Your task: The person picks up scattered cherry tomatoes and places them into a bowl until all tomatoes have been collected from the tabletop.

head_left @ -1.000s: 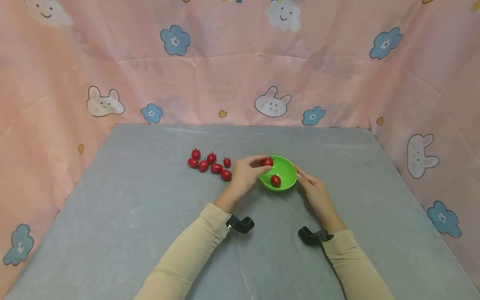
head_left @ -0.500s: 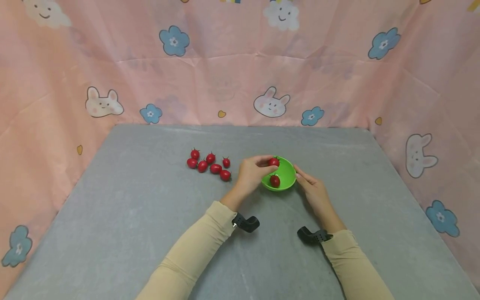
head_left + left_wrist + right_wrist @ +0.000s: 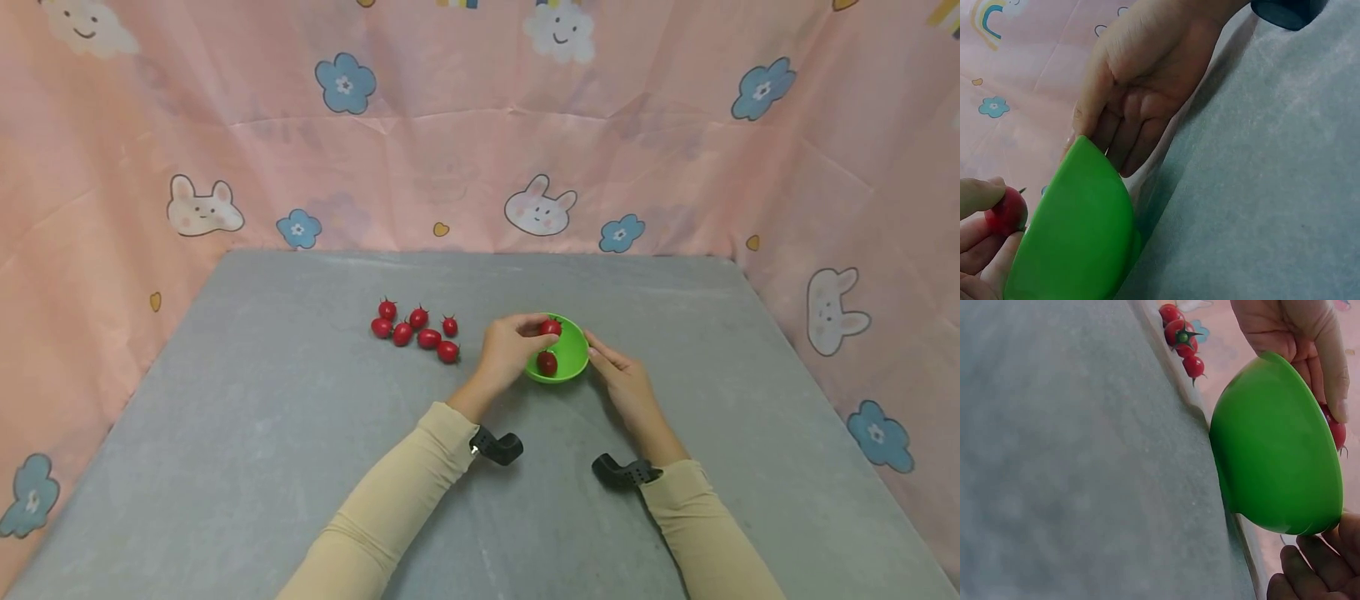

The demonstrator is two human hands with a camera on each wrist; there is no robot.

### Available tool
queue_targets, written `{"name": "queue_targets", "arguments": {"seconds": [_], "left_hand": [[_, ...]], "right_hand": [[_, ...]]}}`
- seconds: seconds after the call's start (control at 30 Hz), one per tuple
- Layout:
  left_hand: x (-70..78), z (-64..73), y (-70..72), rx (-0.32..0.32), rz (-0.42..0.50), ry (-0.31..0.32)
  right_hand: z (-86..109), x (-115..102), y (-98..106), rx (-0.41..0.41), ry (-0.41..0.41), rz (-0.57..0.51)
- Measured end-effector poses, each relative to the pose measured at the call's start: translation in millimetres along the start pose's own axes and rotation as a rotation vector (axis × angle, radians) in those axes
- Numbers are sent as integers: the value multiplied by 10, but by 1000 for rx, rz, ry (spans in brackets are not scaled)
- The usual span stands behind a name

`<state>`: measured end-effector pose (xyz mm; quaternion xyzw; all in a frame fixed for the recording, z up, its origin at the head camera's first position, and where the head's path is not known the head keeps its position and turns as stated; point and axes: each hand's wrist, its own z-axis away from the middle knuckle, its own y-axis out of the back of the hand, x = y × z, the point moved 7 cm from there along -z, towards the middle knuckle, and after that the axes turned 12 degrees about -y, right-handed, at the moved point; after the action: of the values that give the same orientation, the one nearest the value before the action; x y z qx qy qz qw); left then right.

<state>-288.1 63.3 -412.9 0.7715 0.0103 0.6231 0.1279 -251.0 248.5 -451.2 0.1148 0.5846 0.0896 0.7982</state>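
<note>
Between the thumb and fingers of my left hand point(image 3: 504, 357), a red cherry tomato point(image 3: 551, 327) is pinched at the left side of a green bowl point(image 3: 573, 348). The left wrist view shows this cherry tomato point(image 3: 1007, 211) held just above the rim of the bowl point(image 3: 1079, 219). Inside the bowl lies a second cherry tomato point(image 3: 547, 363). My right hand point(image 3: 630, 396) holds the bowl's right edge by thumb and fingers. From the right wrist, the bowl point(image 3: 1272, 450) stands on the table and hides part of the held tomato point(image 3: 1336, 430).
Several cherry tomatoes point(image 3: 402, 334) lie in a loose group on the grey table point(image 3: 262, 417), left of the bowl. A pink patterned cloth point(image 3: 442, 150) hangs behind the table and along its sides. Each wrist wears a black band point(image 3: 498, 447).
My left hand has moved right with its cherry tomato, from the bowl's left rim to over its inside. The right hand stays at the bowl's edge.
</note>
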Motion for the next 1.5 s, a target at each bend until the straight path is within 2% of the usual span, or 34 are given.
{"name": "queue_targets", "arguments": {"seconds": [0.17, 0.37, 0.57, 0.87, 1.23, 1.5], "left_hand": [[2, -5, -15, -25, -51, -11], [-6, -26, -58, -88, -147, 2], [13, -66, -138, -167, -288, -2], [64, -73, -188, -185, -421, 4], [77, -71, -234, -215, -503, -27], [60, -78, -249, -227, -498, -12]], "right_hand": [[-9, -8, -4, 7, 7, -1], [-18, -17, -6, 6, 16, -10], [-12, -22, -12, -6, 16, -3], [-14, -30, -16, -10, 30, -4], [-23, -27, -25, -6, 49, -3], [-21, -20, -28, -4, 44, 0]]}}
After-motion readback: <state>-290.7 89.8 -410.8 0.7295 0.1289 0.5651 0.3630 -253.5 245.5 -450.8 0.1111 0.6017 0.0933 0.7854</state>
